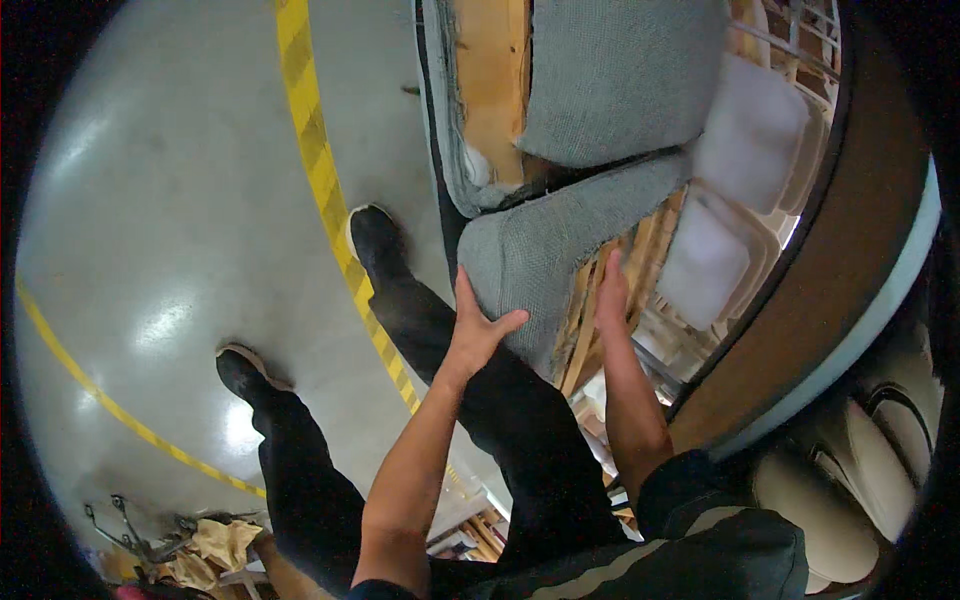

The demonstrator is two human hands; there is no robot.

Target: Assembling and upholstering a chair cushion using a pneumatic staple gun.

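A grey fabric-covered furniture piece (525,250) with bare wooden slats (578,330) on its right side is tilted in front of me. My left hand (478,328) grips its near left corner, thumb spread over the fabric. On the wooden side my right hand (611,295) holds the frame's edge, thumb pointing away; its other fingers are largely hidden. Just beyond stands a second grey upholstered piece (630,80), beside a bare wooden panel (490,65) edged with grey fabric.
White plastic bins (705,260) sit to the right, by a curved brown panel with a pale blue edge (800,370). Beige padded parts (820,510) lie at lower right. Yellow-black floor tape (318,150) runs along the left. A wheeled base with brown paper (215,545) is at lower left.
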